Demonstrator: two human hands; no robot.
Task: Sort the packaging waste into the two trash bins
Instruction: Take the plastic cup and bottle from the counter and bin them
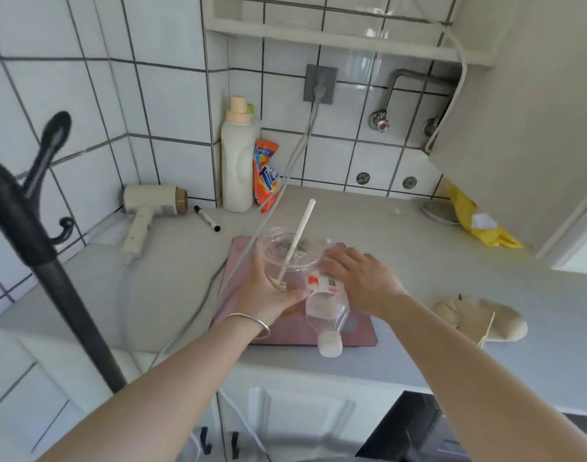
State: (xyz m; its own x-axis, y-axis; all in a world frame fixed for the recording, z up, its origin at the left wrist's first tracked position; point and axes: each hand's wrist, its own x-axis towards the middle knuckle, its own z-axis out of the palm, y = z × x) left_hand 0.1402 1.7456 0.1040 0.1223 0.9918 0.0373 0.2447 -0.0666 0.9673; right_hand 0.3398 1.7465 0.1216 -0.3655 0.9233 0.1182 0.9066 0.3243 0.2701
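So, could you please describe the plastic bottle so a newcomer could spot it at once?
Find the pink mat at the grey countertop's front edge. The clear plastic bottle lies on its side there, white cap towards the camera, under the right hand. Unlike the upright clear cup beside it, it has a red-and-white label.

A plastic cup (287, 258) with a straw (298, 238) in it is set on a mat (285, 328) on the table (368, 215); a plastic bottle (325, 308) is laid just right of it. A hair dryer (149, 211) and a marker (207, 218) are placed behind, to the left.
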